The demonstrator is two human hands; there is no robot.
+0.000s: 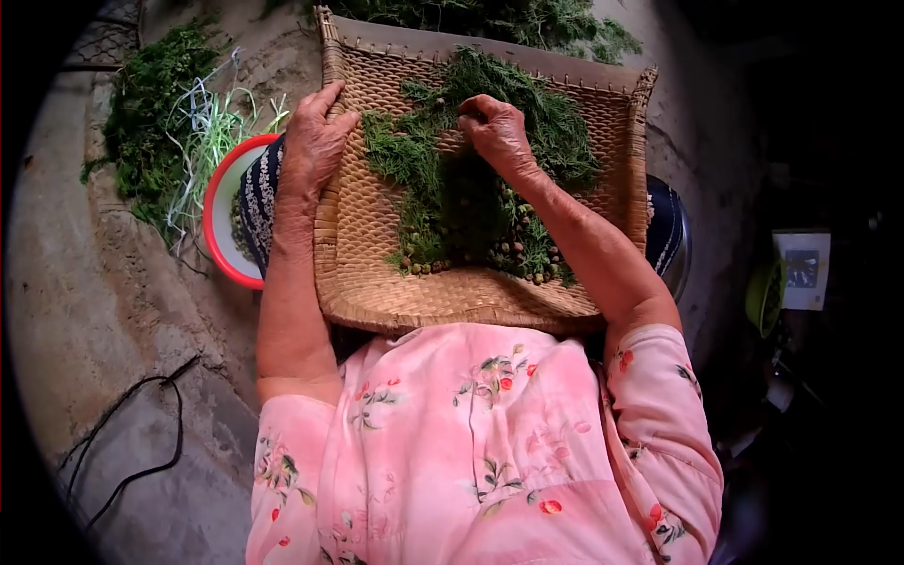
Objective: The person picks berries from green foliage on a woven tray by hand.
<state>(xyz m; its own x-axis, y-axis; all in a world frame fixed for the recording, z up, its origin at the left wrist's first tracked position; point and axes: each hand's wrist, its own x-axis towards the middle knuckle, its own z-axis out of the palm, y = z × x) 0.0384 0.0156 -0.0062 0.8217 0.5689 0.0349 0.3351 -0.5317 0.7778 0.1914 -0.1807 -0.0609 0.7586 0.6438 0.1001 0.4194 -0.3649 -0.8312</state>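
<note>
A woven winnowing basket [363, 254] rests across my lap. My left hand [315, 137] is closed round its left rim, the thumb lying over the inner side. Green conifer sprigs [556, 127] are spread over the middle and back of the weave. Small round brownish cones [535, 262] lie among more greenery near the front. Above the sprigs, my right hand [496, 134] is closed in a pinch, its fingertips curled. Whatever sits between those fingertips is too small or hidden to make out.
At my left stands a red-rimmed basin [217, 221] with small pieces inside. Beside it are pale plastic strips [212, 132] and a heap of green sprigs [155, 113]. A black cable [174, 424] lies on the floor. A green container [765, 297] is at far right.
</note>
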